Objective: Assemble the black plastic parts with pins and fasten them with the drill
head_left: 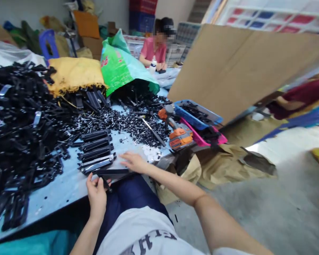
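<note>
My left hand (96, 193) is at the table's near edge, fingers pinched on a small black part (105, 184). A long black plastic bar (114, 171) lies just above it along the edge. My right hand (133, 161) rests flat on the light blue table (69, 184), fingers stretched toward the bar and a row of assembled black handles (95, 151). Small white pieces (152, 153) lie just right of that hand.
A big heap of black plastic parts (18, 120) fills the left of the table. An orange cordless drill (177, 134), blue tray (199, 115) and pink tray (202, 138) sit right. A person in pink (155, 49) works at the far end. A cardboard sheet (241, 63) leans right.
</note>
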Tool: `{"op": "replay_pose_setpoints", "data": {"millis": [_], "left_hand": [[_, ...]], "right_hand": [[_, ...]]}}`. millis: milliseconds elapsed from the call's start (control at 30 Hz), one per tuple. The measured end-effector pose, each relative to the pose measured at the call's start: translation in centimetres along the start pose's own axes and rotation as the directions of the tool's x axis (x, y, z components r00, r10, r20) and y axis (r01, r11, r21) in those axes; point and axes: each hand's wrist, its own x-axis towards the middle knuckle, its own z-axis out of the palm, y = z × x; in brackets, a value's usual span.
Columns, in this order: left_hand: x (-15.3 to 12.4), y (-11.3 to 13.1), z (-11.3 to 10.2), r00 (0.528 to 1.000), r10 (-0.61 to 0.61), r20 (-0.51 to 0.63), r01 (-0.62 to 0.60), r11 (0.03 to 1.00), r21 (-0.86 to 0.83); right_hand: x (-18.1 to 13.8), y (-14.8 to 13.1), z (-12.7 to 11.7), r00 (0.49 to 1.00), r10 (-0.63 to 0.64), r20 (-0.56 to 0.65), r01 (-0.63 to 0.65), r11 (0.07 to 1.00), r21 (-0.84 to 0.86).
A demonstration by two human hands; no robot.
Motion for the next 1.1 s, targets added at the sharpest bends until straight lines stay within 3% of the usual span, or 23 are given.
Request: {"op": "replay_pose_setpoints", "data": {"millis": [67,133,200,233,300,333,400,467,533,633,700,767,833,900,1000,1100], "left_hand": [[-0.4,0.3,-0.9,0.990,0.138,0.012,-0.136,0.947,0.290],[-0.4,1.2,-1.3,0.926,0.356,0.127,-0.357,0.714,0.602],[0.0,2.4,-0.8,0.783,0.486,0.388,-0.596,0.407,0.692],[0.4,2.8,-0.4,0.694,0.479,0.537,-0.702,0.288,0.652],[1.3,3.5,0.7,0.542,0.360,0.760,-0.836,0.142,0.529],[1.8,3.6,1.2,0.506,0.281,0.815,-0.860,0.098,0.500],[2.4,3.8,1.8,0.521,0.150,0.840,-0.852,0.024,0.524],[2.8,4.0,1.9,0.586,0.080,0.806,-0.807,-0.030,0.590],[3.2,4.2,1.7,0.645,0.055,0.762,-0.761,-0.044,0.647],[4.1,4.4,1.5,0.673,0.061,0.737,-0.738,-0.010,0.675],[4.9,4.5,1.5,0.682,0.089,0.726,-0.730,0.015,0.684],[5.4,4.5,1.5,0.701,0.110,0.704,-0.710,0.028,0.703],[5.5,4.6,1.3,0.713,0.117,0.691,-0.698,0.023,0.716],[5.2,4.6,0.8,0.700,0.112,0.705,-0.710,0.008,0.704],[4.3,4.6,-0.1,0.675,0.105,0.731,-0.735,0.005,0.678],[3.7,4.4,-0.5,0.656,0.126,0.744,-0.753,0.046,0.657]], "right_hand": [[2.1,2.4,-1.6,0.998,0.049,-0.028,-0.052,0.994,-0.094],[4.7,4.8,-4.2,0.987,0.116,-0.106,-0.135,0.972,-0.193],[7.6,7.0,-7.1,0.964,0.182,-0.194,-0.232,0.932,-0.277],[9.2,8.1,-8.4,0.947,0.222,-0.231,-0.289,0.904,-0.316],[12.1,10.2,-10.6,0.905,0.324,-0.275,-0.413,0.823,-0.389],[13.4,11.2,-11.3,0.883,0.376,-0.281,-0.465,0.780,-0.419],[15.6,12.9,-12.2,0.847,0.464,-0.259,-0.530,0.711,-0.462],[17.0,14.0,-12.7,0.835,0.506,-0.219,-0.542,0.685,-0.486],[17.7,14.3,-13.0,0.838,0.508,-0.201,-0.531,0.675,-0.512],[17.1,12.7,-13.1,0.866,0.444,-0.228,-0.491,0.676,-0.549],[15.4,10.3,-12.3,0.905,0.363,-0.220,-0.422,0.712,-0.561],[12.7,7.2,-10.5,0.948,0.289,-0.134,-0.314,0.775,-0.548],[9.4,4.3,-7.9,0.964,0.264,0.039,-0.214,0.850,-0.482],[6.0,2.1,-5.1,0.941,0.262,0.214,-0.173,0.917,-0.360],[2.3,1.0,-2.2,0.910,0.269,0.317,-0.165,0.933,-0.320],[0.8,2.0,-1.7,0.936,0.186,0.298,-0.035,0.894,-0.446]]}}
